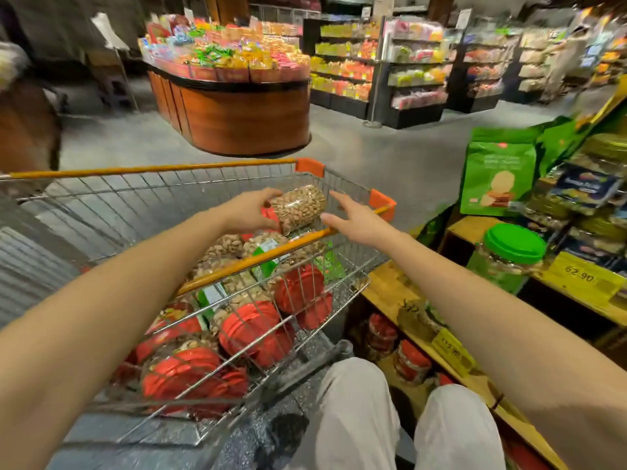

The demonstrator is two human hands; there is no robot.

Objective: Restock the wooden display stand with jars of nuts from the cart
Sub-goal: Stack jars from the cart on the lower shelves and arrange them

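Knees in pale trousers (373, 418): crouching beside cart (152, 171). Left hand (251, 208): gripping jar of nuts (298, 208) above the piled red-lidded jars (247, 330). Right hand (356, 222): reaching, fingers spread, holding nothing. Wooden display stand (386, 286): apparently awaiting most stock.

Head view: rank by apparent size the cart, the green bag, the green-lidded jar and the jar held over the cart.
1. cart, by far the largest.
2. green bag and green-lidded jar look about alike, and blur hides their edges, so I don't rank them.
3. held jar, the smallest.
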